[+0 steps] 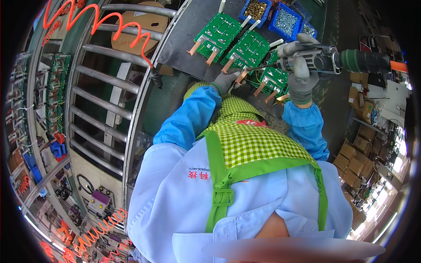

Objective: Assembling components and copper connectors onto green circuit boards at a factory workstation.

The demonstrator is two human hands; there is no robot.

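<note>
My right hand [302, 65], in a grey glove, is wrapped round a grey and black power screwdriver [318, 59]. Its long thin bit [262, 67] points left, and the tip reaches a copper strip [241, 77]. My left hand [226, 82], gloved too, is at that strip with its fingers closed about the end; the fingertips are partly hidden. Beyond my hands a green circuit board [250, 47] lies on the dark bench, with copper strips sticking out toward me. To its left is a similar board [219, 33]; a third board [275, 78] sits to the right, partly behind the screwdriver.
Blue bins of brass-coloured [255, 9] and silver fasteners [286, 22] stand behind the boards. Left of the bench runs a metal roller rack [107, 52], with an orange coiled hose [118, 19] hanging above. Cardboard boxes [355, 153] are stacked to the right.
</note>
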